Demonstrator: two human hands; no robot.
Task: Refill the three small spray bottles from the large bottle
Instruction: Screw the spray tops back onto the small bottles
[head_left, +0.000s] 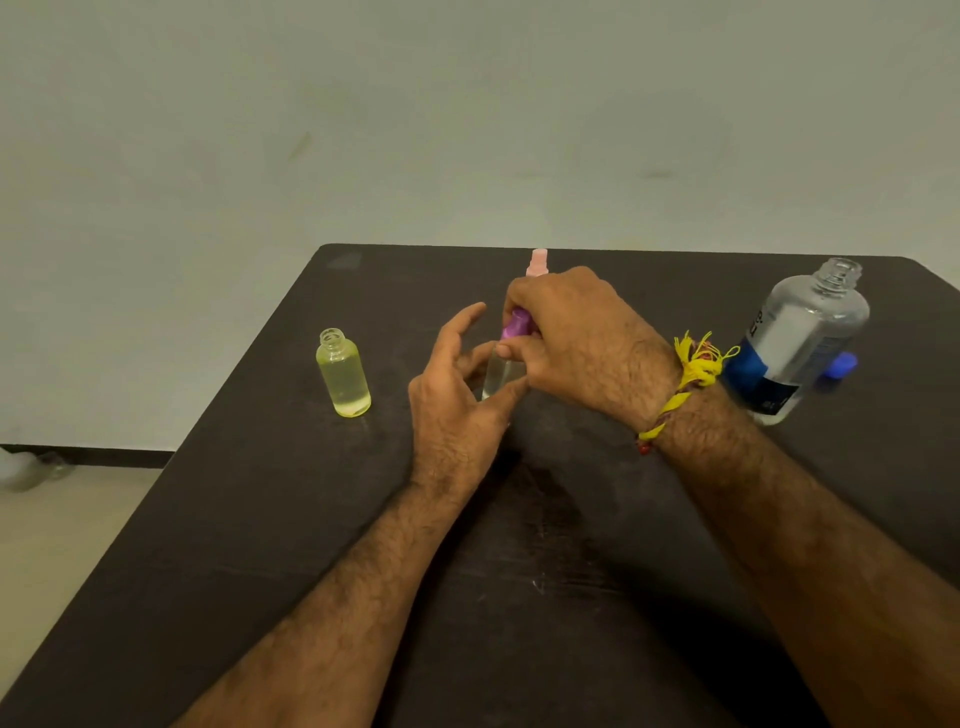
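A small clear spray bottle (497, 371) stands mid-table. My right hand (576, 343) is closed on its purple spray cap (516, 323). My left hand (457, 395) curls around the bottle's body, thumb and fingers touching it loosely. A small yellow-tinted bottle (344, 374) stands uncapped at the left, holding liquid. Behind my right hand a pink spray cap (538, 261) shows; its bottle is hidden. The large clear bottle (802, 338) with a blue label stands uncapped at the right.
A blue cap (842, 365) lies behind the large bottle. The dark table (291, 519) ends at a far edge just behind the pink cap and a left edge beside the yellow bottle. A pale wall and floor lie beyond.
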